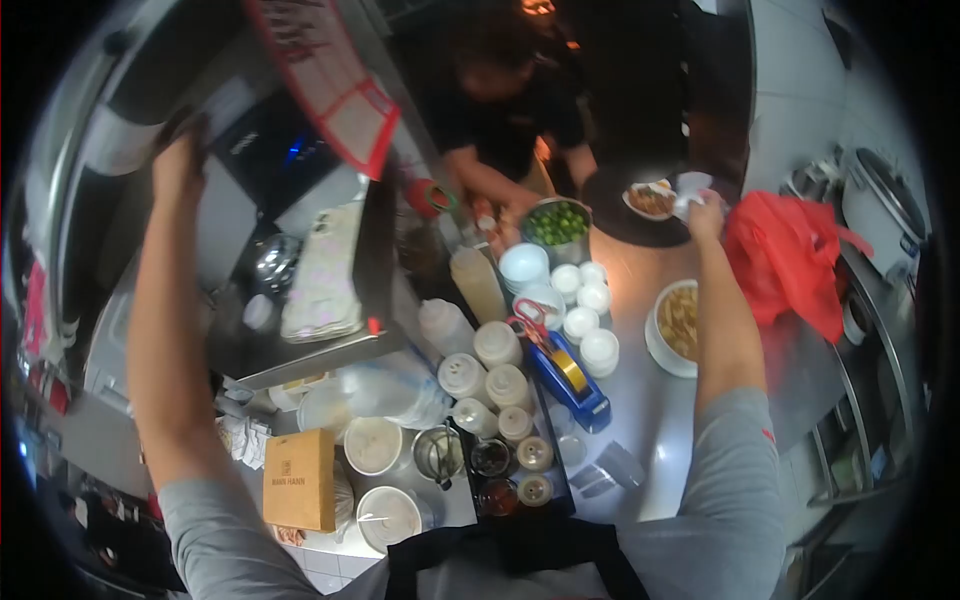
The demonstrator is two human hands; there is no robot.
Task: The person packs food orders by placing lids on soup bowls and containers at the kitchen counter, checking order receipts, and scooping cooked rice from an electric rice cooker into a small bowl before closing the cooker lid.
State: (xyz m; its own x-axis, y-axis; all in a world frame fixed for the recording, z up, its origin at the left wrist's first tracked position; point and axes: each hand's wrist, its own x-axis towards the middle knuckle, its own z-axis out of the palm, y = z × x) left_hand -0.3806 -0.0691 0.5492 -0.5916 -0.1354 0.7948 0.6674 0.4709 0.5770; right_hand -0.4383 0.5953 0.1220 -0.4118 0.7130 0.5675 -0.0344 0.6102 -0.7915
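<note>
My left hand [180,165] is raised at the upper left, beside a white roll-like object [120,142] and a black printer-like device [270,150]; its fingers are blurred, so any grip is unclear. My right hand [707,215] is closed on a crumpled white tissue [690,188] at the right edge of a round black tray [625,222]. On that tray sits a small white dish of brown food [652,200]. Below, a white bowl of yellowish food [677,328] stands left of my right forearm.
Across the counter [640,410], a person in dark clothes [510,120] reaches toward a pot of green limes [557,222]. Bottles [462,375], white cups [580,325], a blue tape dispenser [570,380] and a cardboard box [300,480] crowd the middle and left. A red bag [785,255] lies right.
</note>
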